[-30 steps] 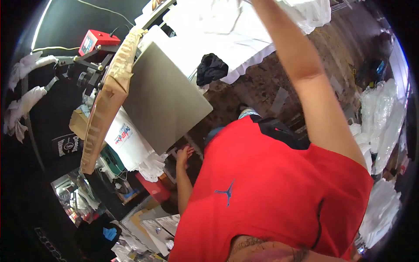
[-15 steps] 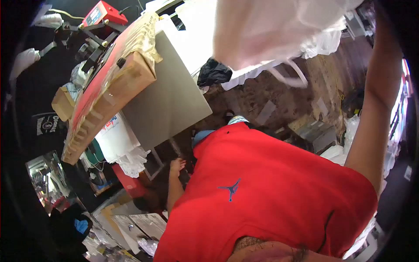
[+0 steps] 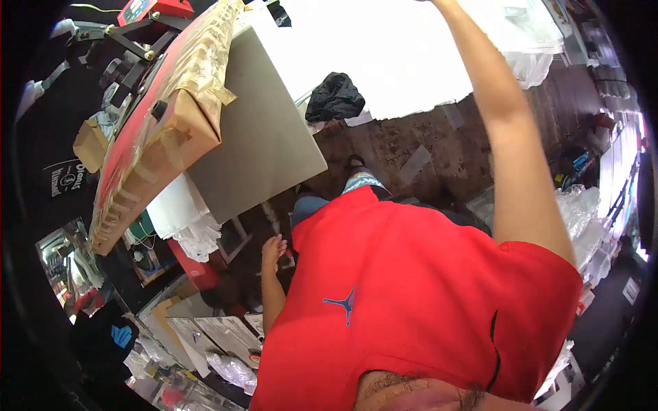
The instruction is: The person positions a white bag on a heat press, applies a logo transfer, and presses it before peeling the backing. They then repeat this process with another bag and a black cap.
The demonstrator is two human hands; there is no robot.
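Hands: 1 left hand (image 3: 274, 251) in full view, plus 1 right arm (image 3: 510, 130), its hand mostly cut off at the top edge. Red T-shirt (image 3: 411, 274): 1, with 1 blue figure logo (image 3: 340, 306). Heat press: 1, counting 2 platens, 1 taped upper platen (image 3: 164, 137) and 1 bare grey platen (image 3: 257, 130). Red control box (image 3: 154, 8): 1. Crumpled black plastic bag (image 3: 334, 99): 1. Open cardboard box (image 3: 91, 145): 1. Bright blue cloth piece (image 3: 121, 335), lower left: 1. White fabric layers (image 3: 179, 212) and clear plastic bags (image 3: 579, 216): several each, overlapped, exact count unreadable.
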